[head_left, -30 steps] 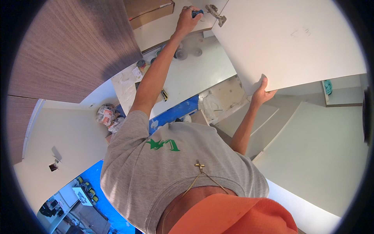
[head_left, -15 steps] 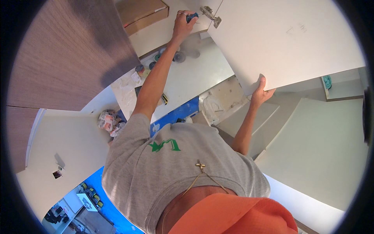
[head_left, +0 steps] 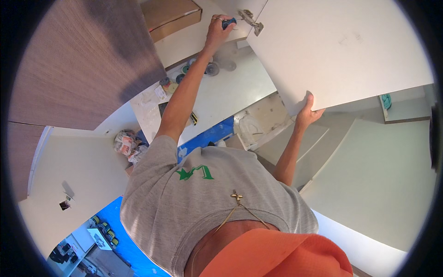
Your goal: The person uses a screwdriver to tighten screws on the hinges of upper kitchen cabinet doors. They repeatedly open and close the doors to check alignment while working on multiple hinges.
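Note:
Up at the top of the view, my left hand (head_left: 215,36) is closed round the dark blue handle of a screwdriver (head_left: 228,23). The screwdriver's thin shaft points right, its tip at a metal cabinet hinge (head_left: 250,21). That hinge joins the cabinet's side to a white cabinet door (head_left: 346,55), which stands swung out. Lower right, my right hand (head_left: 306,114) grips the door's bottom edge near its corner, thumb on the face. Its other fingers are mostly hidden behind the door.
A cardboard box (head_left: 177,21) lies in the cabinet, beside brown wood-grain doors (head_left: 69,64). Below, a white worktop (head_left: 240,85) bears several round discs (head_left: 212,69) and a yellow-black tool (head_left: 194,118). A crumpled plastic bag (head_left: 124,142) sits left; a teal bundle (head_left: 386,100) is on a right-hand shelf.
Both hands keep their holds, the screwdriver still at the hinge. The view has shifted very slightly; nothing has been taken up or let go.

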A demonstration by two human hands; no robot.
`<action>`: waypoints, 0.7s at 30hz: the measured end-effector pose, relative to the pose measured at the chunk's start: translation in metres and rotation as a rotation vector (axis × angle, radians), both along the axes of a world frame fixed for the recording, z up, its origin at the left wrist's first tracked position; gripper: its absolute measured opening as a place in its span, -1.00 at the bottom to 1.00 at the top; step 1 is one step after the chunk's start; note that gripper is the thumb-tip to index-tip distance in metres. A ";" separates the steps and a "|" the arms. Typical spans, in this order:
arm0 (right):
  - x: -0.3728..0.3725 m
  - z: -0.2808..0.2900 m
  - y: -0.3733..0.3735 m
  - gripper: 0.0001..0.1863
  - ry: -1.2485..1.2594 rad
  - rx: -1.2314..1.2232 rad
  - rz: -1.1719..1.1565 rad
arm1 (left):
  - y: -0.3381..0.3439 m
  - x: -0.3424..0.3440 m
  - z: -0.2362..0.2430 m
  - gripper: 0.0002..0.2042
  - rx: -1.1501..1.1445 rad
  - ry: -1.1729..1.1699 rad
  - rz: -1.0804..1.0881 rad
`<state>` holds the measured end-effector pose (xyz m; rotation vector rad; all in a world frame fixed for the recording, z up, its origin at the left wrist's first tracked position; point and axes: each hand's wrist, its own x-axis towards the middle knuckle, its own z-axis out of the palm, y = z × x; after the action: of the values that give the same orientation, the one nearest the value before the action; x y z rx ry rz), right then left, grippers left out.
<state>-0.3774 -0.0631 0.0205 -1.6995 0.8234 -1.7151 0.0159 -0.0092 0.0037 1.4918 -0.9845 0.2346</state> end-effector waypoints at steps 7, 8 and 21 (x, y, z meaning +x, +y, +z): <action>0.005 0.000 0.002 -0.51 -0.070 0.010 0.014 | -0.005 0.002 -0.004 -0.70 -0.014 -0.100 0.004; 0.005 0.000 0.002 -0.51 -0.081 0.007 0.022 | -0.004 0.002 -0.002 -0.69 -0.009 -0.097 -0.013; 0.003 -0.002 -0.001 -0.47 0.009 -0.078 -0.057 | -0.002 0.012 0.018 -0.57 0.264 0.262 -0.081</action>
<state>-0.3746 -0.0641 0.0185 -1.7518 0.8269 -1.8000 0.0279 -0.0116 0.0212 1.6673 -0.8848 -0.1525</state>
